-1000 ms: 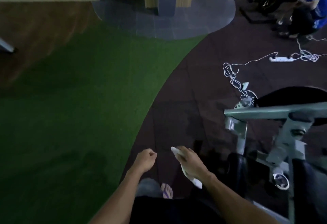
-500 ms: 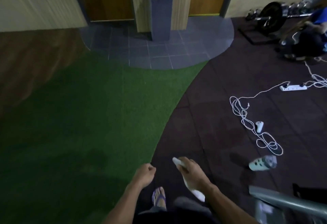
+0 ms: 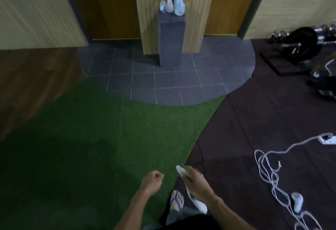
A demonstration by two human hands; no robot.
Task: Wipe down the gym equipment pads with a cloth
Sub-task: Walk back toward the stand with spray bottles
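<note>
I've got the white cloth [image 3: 189, 189] bunched in my right hand [image 3: 198, 184], fingers curled round its middle, one end poking out ahead of the knuckles and the other hanging down below the wrist. My left hand [image 3: 152, 182] is a closed fist with nothing in it. No pad is in view here, only floor: green turf [image 3: 91, 148] under my left side, dark rubber matting [image 3: 254, 120] under my right, one sandalled foot [image 3: 177, 200] on the seam between them. Ahead, well apart from me, a dark pedestal [image 3: 171, 38] stands on grey tiles [image 3: 163, 84] with spray bottles [image 3: 172, 2] on top. White cable [image 3: 269, 166] loops over the matting to my right, near enough to snag a foot, I'd guess. The cloth looks light, soft and limp, so it should fold to any pad's curve and won't slip much; I judge a mid-bunch hold fine for carrying, but for wiping I'd spread it flat under my palm. Weights [image 3: 300, 44] sit at far right, blurred.
</note>
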